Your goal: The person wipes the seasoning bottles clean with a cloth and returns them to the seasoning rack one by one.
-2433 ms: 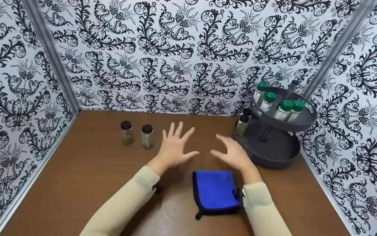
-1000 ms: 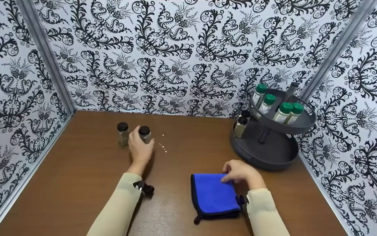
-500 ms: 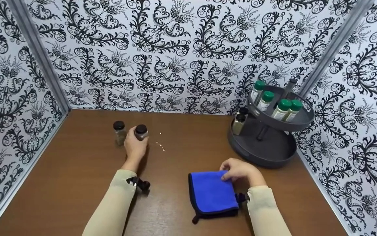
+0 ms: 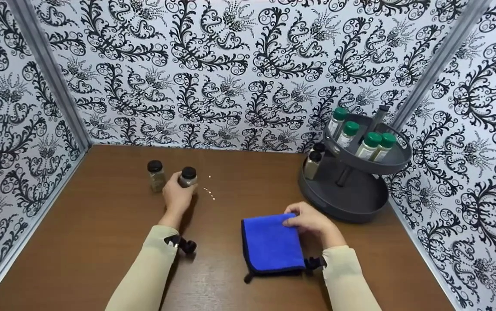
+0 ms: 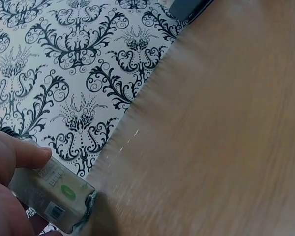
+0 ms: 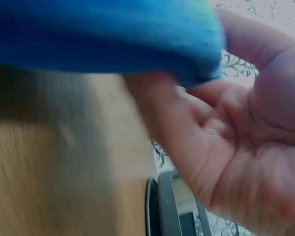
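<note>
My left hand (image 4: 178, 196) grips a small clear spice jar (image 4: 187, 179) with a black lid, left of the middle of the table. In the left wrist view the jar (image 5: 56, 194) shows a barcode and a green mark, with thumb and fingers around it. I cannot tell whether its base touches the table. A second black-lidded spice jar (image 4: 157, 178) stands just to its left. My right hand (image 4: 312, 222) pinches a folded blue cloth (image 4: 271, 244) with black edging by its far right corner. In the right wrist view the cloth (image 6: 103, 39) hangs raised above the table.
Small white specks (image 4: 210, 191) lie on the brown table (image 4: 226, 259) right of the left hand. At the right stands a grey two-tier rack (image 4: 355, 203), with several green-capped bottles (image 4: 368, 144) above and black-lidded jars (image 4: 312, 166) below. Patterned walls (image 4: 230, 77) enclose the table.
My left hand has moved left from over the specks and taken hold of the jar. My right hand has come down to the cloth, pinched its corner, and raised it slightly, moving it left.
</note>
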A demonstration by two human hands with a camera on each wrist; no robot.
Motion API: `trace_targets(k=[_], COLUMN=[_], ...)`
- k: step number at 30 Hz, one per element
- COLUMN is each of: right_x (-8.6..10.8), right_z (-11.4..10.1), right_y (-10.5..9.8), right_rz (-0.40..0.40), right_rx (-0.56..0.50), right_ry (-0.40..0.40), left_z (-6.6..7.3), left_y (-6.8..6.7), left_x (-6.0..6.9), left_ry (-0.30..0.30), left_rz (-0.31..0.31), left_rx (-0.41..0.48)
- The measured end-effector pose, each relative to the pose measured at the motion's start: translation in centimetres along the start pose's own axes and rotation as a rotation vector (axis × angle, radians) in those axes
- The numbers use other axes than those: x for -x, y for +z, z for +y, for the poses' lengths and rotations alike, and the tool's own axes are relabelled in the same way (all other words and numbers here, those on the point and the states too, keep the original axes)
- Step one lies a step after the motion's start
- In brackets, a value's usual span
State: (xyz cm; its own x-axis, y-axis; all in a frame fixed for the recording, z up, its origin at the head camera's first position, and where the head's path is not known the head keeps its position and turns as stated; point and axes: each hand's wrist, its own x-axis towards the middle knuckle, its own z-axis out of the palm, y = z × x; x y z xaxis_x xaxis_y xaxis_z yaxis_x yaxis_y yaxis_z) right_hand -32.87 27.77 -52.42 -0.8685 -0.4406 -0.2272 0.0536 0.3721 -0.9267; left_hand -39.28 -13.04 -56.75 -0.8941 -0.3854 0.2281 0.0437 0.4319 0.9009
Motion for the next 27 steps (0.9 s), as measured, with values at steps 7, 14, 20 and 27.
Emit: trace_targets(k=[7, 14, 20, 27], right_x=[-0.1, 0.7, 0.9, 0.7], right_z=[-2.0, -3.9, -5.3, -6.1], right_y=[1.0, 1.7, 3.2, 4.5], right_rz=[0.135, 0.283, 0.46, 0.577], right_rx=[-0.292, -0.449, -0.577, -0.702], right_ry=[-0.109, -0.206, -0.289, -0.38], left_z=[1.9, 6.3, 9.2, 10.5], left_y=[0.3, 0.4, 0.9, 1.7], left_x=[1.1, 3.2, 6.0, 8.8], left_ry=[0.067, 0.175, 0.249, 0.332], left_rz=[-0.035, -0.08, -0.175, -0.355], left_rx=[0.028, 0.106, 0.22, 0.227])
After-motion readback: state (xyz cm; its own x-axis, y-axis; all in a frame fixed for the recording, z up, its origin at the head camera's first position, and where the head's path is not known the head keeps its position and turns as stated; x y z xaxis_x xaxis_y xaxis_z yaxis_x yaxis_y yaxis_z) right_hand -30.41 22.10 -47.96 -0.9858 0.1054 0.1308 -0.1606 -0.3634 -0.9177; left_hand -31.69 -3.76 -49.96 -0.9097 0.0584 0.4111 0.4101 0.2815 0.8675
